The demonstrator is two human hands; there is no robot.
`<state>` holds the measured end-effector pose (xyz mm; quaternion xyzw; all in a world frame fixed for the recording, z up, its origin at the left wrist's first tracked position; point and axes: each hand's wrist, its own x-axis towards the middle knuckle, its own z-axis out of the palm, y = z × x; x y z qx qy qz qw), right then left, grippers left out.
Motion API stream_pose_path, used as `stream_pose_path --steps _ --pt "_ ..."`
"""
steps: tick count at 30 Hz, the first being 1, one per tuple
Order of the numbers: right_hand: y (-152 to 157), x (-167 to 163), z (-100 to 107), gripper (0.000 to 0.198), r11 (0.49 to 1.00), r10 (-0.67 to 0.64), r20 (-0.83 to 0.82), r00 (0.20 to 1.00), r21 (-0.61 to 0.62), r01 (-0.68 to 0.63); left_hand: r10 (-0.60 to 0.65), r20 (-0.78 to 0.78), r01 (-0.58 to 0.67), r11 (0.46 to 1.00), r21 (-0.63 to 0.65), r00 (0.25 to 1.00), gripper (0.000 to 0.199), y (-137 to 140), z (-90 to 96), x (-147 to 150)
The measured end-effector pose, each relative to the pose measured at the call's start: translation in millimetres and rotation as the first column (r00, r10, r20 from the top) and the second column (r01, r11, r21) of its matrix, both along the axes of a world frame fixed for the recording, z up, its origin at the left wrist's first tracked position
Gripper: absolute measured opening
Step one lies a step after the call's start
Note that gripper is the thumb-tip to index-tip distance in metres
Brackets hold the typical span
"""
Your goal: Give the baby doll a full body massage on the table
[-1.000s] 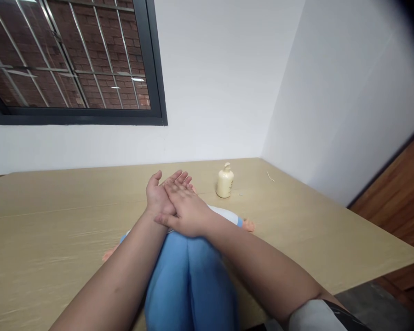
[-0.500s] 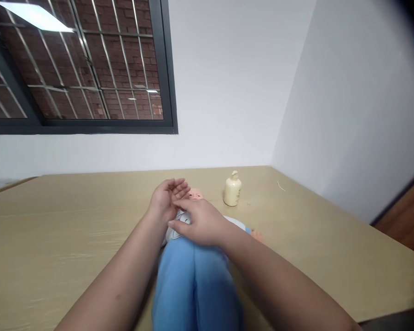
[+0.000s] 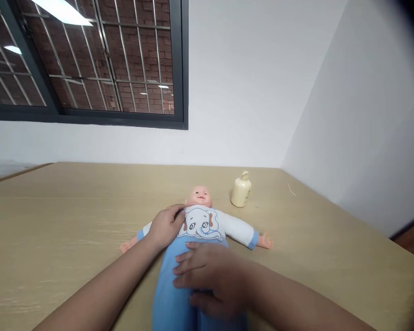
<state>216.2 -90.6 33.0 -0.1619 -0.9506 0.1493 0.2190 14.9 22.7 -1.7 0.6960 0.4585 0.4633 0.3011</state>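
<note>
A baby doll [image 3: 172, 276] lies on its back on the table, its head away from me and its arms spread out. It wears a white top with an elephant face [image 3: 199, 225] on the chest, blue cuffs and blue trousers. My left hand [image 3: 166, 226] rests at the doll's left-hand side in view, by the shoulder and chest, thumb apart from the fingers. Over the upper part of the trousers is my right hand [image 3: 217, 276], its fingers spread and slightly blurred. Whether its palm touches the cloth I cannot tell.
A cream pump bottle [image 3: 241, 191] stands on the table [image 3: 331, 239] to the right of the doll's head. A thin pale strip [image 3: 291, 190] lies farther right. Behind are white walls and a barred window [image 3: 117, 59].
My hands, close together above the doll's chest before, have parted. The left has come down to the doll's side; the right has moved back towards me over the trousers. The doll's face and chest now show.
</note>
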Motion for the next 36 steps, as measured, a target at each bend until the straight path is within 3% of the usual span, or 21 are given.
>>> stream_pose_path --steps 3,6,9,12,16,19,21,23,26,28,32,36 --pt "5 -3 -4 0.044 0.996 -0.054 0.053 0.997 0.076 0.050 -0.022 -0.097 0.021 1.000 -0.007 0.995 0.022 -2 -0.4 2" --pt "20 2 -6 0.055 0.981 -0.175 0.117 0.978 0.108 0.163 -0.034 -0.093 0.030 0.999 -0.040 0.995 0.024 -5 -0.4 2" --pt "37 14 -6 0.061 0.955 -0.295 0.134 0.946 0.075 0.287 -0.037 -0.092 0.034 0.999 -0.025 0.995 0.024 -7 -2.4 2" --pt "53 29 -11 0.053 0.922 -0.388 0.074 0.919 0.009 0.388 -0.030 -0.117 0.036 0.998 0.043 0.993 0.026 -6 -6.0 1" --pt "72 47 -23 0.046 0.831 -0.556 -0.054 0.830 -0.069 0.552 -0.003 -0.259 0.031 0.994 0.103 0.966 0.035 -5 -6.9 -3" --pt "83 54 -29 0.041 0.737 -0.675 -0.046 0.737 -0.091 0.670 0.019 -0.325 0.035 0.986 0.160 0.945 0.039 -15 -0.7 -6" --pt "87 55 -31 0.039 0.700 -0.712 -0.021 0.702 -0.100 0.707 -0.041 -0.341 0.114 0.974 0.197 0.939 0.039 -30 6.8 -7" --pt "89 55 -33 0.038 0.685 -0.725 -0.007 0.689 -0.108 0.720 -0.181 -0.383 0.289 0.925 0.245 0.906 0.040 -49 16.2 -4" --pt "89 55 -34 0.038 0.676 -0.734 0.000 0.679 -0.096 0.731 -0.474 -0.533 0.668 0.698 0.259 0.701 0.053 -75 30.2 4" --pt "89 55 -35 0.039 0.671 -0.739 -0.001 0.673 -0.086 0.736 -0.526 -0.614 0.756 0.627 0.188 0.589 0.061 -84 37.0 11" --pt "90 55 -38 0.041 0.669 -0.741 0.002 0.672 -0.091 0.738 -0.484 -0.712 0.732 0.678 0.063 0.509 0.070 -80 38.7 16" --pt "93 55 -40 0.042 0.648 -0.760 -0.003 0.650 -0.086 0.757 -0.405 -0.723 0.641 0.765 0.067 0.559 0.077 -57 27.7 11"
